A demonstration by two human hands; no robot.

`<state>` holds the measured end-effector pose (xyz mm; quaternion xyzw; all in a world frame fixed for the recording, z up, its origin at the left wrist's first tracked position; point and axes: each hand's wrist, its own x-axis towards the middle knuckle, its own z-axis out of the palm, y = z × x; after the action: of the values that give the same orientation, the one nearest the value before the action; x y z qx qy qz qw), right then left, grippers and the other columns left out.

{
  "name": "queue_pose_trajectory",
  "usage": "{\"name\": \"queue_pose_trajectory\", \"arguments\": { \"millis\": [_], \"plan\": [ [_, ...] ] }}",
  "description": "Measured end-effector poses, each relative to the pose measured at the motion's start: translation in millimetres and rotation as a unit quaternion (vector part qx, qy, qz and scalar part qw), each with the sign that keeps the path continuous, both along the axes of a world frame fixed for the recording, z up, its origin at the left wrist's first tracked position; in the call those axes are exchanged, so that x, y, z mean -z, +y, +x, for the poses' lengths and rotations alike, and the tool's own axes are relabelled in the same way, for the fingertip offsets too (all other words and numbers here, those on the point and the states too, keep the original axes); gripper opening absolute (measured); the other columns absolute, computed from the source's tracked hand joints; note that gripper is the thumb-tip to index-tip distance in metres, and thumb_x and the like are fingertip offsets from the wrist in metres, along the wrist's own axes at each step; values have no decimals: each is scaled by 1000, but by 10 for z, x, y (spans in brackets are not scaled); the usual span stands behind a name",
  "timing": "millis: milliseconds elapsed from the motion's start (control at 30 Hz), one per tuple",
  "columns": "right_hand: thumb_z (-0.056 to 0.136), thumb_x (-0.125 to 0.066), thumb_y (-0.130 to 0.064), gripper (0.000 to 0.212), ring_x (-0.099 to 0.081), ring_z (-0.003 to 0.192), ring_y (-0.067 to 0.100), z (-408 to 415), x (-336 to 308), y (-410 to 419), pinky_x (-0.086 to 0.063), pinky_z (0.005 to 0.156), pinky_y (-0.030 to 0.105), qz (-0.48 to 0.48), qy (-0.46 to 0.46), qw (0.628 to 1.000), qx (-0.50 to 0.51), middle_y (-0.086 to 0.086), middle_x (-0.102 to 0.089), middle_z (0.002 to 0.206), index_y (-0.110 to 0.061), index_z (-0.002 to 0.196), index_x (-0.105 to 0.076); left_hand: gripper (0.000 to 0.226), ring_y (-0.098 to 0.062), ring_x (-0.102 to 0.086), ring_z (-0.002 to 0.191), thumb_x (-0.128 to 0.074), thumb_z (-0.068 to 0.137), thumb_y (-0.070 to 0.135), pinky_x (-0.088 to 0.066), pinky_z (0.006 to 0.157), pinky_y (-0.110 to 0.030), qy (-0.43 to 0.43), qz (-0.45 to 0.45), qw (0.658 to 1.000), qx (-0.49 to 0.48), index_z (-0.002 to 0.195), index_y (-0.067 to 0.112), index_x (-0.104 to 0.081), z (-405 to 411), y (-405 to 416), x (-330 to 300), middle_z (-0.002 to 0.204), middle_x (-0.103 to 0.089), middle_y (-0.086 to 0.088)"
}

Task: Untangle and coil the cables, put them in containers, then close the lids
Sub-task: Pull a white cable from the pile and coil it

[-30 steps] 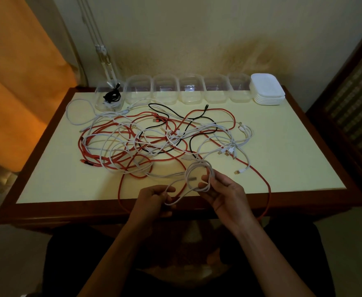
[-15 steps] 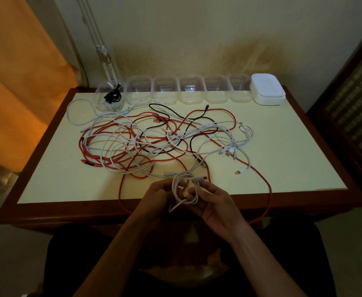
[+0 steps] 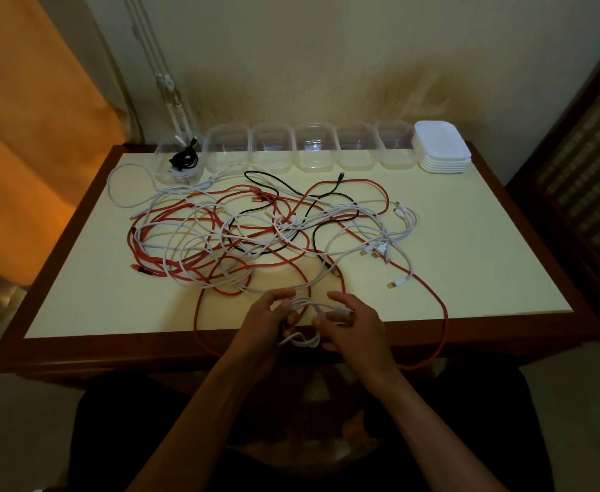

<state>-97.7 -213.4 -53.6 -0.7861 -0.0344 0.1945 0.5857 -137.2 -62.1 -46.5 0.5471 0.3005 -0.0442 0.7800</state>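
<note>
Red cables [image 3: 362, 188], white cables [image 3: 199, 239] and one black cable [image 3: 314, 239] sprawl over the pale cream surface [image 3: 469, 221] with its dark reddish-brown border. Clear containers [image 3: 227, 145] line the back; one holds a black coil [image 3: 184, 160]. White lids [image 3: 440, 145] sit stacked. An orange curtain [image 3: 28, 101] hangs left.

No text, label, brand, number or sign is legible on anything in view.

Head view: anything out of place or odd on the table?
A red cable loops off the table's front edge and hangs below. The leftmost container sits forward of the row, cable ends poking above its rim.
</note>
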Motion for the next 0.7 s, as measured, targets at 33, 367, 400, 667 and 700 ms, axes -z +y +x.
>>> {"name": "queue_pose_trajectory", "arguments": {
  "millis": [33, 367, 400, 667, 700],
  "plan": [
    [85, -77, -26, 45, -69, 89, 11, 15, -13, -7, -62, 73, 31, -38, -45, 998, -18, -6, -68, 98, -26, 126, -61, 20, -9, -43, 49, -41, 103, 9, -38, 44, -18, 0, 21, 1000, 7, 118, 9, -55, -1, 9, -8, 63, -50, -3],
    [95, -62, -24, 17, -64, 70, 10, 343, -254, -36, -55, 73, 37, -225, -254, 908, -246, -1, -73, 81, -18, 98, -77, 19, -9, -49, 59, -45, 102, 13, -40, 54, -22, -6, 79, 993, 83, 119, 13, -54, -12, 37, -25, 67, -53, -3],
    [95, -63, -23, 16, -64, 68, 10, 403, -292, -65, -55, 71, 38, -218, -253, 913, -234, -2, -73, 77, -17, 94, -78, 20, -11, -49, 61, -47, 101, 13, -40, 57, -24, -11, 59, 994, 87, 119, 12, -55, -17, 43, -29, 68, -54, -4],
    [92, -68, -17, 13, -65, 52, 5, 622, -457, -183, -49, 58, 19, -141, -209, 963, -90, -11, -68, 64, -20, 97, -79, 29, -26, -60, 86, -63, 84, 27, -53, 84, -42, 2, 36, 986, 165, 103, 7, -71, 64, 136, -257, 95, -62, -14],
    [93, -67, -17, 13, -66, 52, 6, 625, -453, -186, -52, 60, 23, -139, -203, 965, -86, -10, -68, 65, -20, 98, -79, 26, -25, -62, 88, -64, 84, 26, -53, 87, -43, 5, 63, 982, 180, 101, 6, -70, 80, 153, -270, 98, -64, -13]
  ]
}}
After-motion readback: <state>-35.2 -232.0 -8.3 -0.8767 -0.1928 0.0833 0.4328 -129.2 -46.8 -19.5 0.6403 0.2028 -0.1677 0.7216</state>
